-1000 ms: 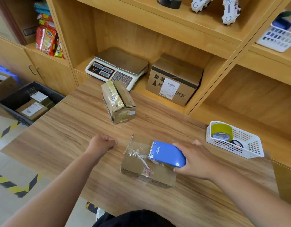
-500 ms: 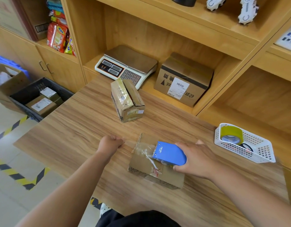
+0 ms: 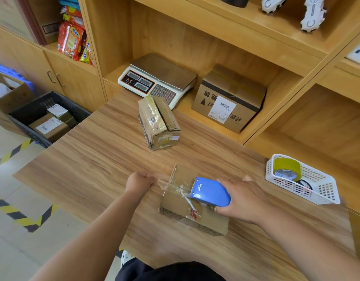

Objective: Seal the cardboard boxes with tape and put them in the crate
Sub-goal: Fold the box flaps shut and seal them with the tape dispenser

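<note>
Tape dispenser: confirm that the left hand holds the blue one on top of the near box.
Wrong hand. In the head view the right hand grips the blue tape dispenser on top of the near box; the left hand is curled beside the box, pinching the tape end.

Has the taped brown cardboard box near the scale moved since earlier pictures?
No: the taped brown cardboard box lies unmoved before the white weighing scale.

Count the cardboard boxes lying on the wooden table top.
2. The near box lies under the blue tape dispenser in the right hand; the far box sits further back, by the scale. None seems hidden.
</note>
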